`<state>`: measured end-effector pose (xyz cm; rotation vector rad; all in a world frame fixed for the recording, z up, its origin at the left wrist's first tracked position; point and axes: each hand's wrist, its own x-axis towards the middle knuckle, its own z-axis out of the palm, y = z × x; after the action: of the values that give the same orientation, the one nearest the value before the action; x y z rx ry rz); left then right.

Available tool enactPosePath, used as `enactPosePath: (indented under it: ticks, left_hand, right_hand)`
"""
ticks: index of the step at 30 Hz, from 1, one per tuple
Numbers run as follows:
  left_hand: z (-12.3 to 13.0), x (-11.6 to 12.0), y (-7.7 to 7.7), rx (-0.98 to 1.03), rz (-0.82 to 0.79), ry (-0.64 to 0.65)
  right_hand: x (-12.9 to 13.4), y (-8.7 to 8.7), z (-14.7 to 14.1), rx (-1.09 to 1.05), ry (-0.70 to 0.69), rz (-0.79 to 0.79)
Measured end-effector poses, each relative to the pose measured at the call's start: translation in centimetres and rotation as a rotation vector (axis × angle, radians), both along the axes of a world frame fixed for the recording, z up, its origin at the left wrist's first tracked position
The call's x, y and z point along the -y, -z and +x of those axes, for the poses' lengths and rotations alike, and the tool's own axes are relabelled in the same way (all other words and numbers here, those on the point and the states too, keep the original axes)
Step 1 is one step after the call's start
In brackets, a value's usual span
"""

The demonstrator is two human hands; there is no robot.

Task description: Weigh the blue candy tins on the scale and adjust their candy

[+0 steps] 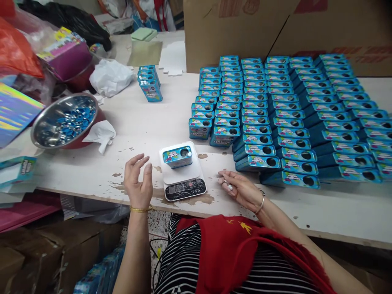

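A white digital scale (183, 175) with a lit display lies in front of me. On its plate stands a blue tin (177, 158), its round top opening showing and a small white piece at the opening's edge. My left hand (139, 179) is just left of the scale, fingers apart, holding nothing. To the right of the scale, my right hand (240, 187) has its fingers closed around small white pieces (228, 183). Neither hand touches the scale or the tin.
Rows of blue tins (254, 129) fill the table's right side before a large cardboard box (284, 32). A metal bowl (39, 132) of blue lids stands left. A few tins (150, 90) are further back. Another person (153, 14) is beyond the table.
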<state>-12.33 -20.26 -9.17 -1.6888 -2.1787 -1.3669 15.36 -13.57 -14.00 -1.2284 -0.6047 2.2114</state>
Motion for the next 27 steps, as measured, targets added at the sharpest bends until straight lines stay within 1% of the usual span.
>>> enactPosePath:
  ticks: [6,9,11,15,17,19,22,24,27]
  left_hand:
    - [0.4,-0.1,-0.2,-0.005,0.011,0.025]
    - [0.6,-0.4,-0.7,-0.049,-0.026,0.088]
    - [1.1,-1.0,-1.1,-0.164,-0.065,0.182]
    - [2.6,-2.8,-2.0,-0.516,-0.152,0.406]
    - [3.1,-3.4,-2.2,-0.59,-0.165,0.444]
    - [3.0,-3.7,-2.3,-0.575,-0.139,0.403]
    - [2.2,-3.6,-2.3,-0.5,-0.127,0.327]
    - [1.7,-3.7,-2.4,-0.482,-0.178,0.344]
    - [1.9,-4.5,-2.8,-0.464,-0.267,0.436]
  right_hand:
    - [0.6,0.5,-0.5,0.019,0.004,-0.034]
    - [0.8,0.6,-0.8,-0.007,0.015,-0.016]
    - [0.8,0.6,-1.0,0.008,0.001,-0.009]
    - [0.8,0.6,-1.3,0.049,-0.036,0.001]
    - [0.9,0.6,-1.2,0.053,-0.044,0.001]
    - [0.9,0.7,-1.2,0.047,-0.042,0.0]
    - [0.8,1.0,-1.2,0.027,-0.034,0.007]
    - [0.7,1.2,-1.3,0.029,-0.035,0.013]
    - [0.4,1.5,-1.3,0.015,-0.042,0.016]
